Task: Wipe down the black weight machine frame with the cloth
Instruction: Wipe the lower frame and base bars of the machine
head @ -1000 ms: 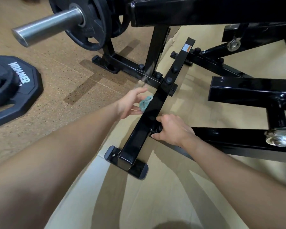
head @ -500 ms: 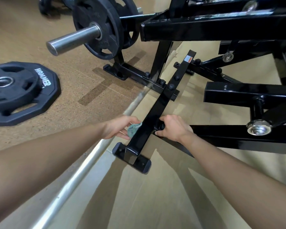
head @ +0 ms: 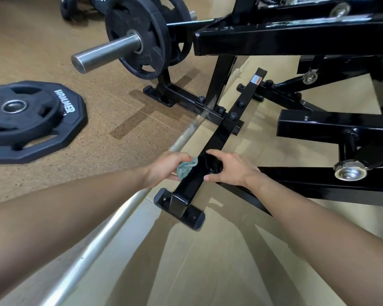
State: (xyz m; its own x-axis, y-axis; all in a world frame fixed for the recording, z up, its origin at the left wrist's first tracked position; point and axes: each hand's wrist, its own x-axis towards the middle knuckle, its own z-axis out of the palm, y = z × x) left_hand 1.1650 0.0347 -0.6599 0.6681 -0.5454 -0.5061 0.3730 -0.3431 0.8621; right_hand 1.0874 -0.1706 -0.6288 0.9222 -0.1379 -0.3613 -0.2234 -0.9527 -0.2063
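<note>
The weight machine frame (head: 296, 40) fills the upper right, glossy black. Its long floor bar (head: 225, 127) runs diagonally from an orange label (head: 257, 80) at the far end down to a flat foot plate (head: 179, 206) at the near end.

The left hand (head: 164, 166) comes at the floor bar from its left side, fingers curled round a bunched teal cloth (head: 186, 167) - the cloth is pressed against the bar's left face, a little above the foot plate. The right hand (head: 228, 167) is directly across the bar from it, with the fingers arched over the top and the thumb hooked below, gripping the bar where a cross member meets it.

Left of the floor bar, a metal floor strip (head: 111, 224) runs roughly parallel to it, dividing speckled cork-coloured flooring from pale boards. Well to the left of the bar a black Hammer weight plate (head: 31, 120) lies flat on the flooring. Beyond the bar's far end and to its left, another plate (head: 139, 40) is loaded upright on a steel sleeve (head: 106, 50). To the bar's right, a large silver nut (head: 349, 172) caps a pivot on the frame.
</note>
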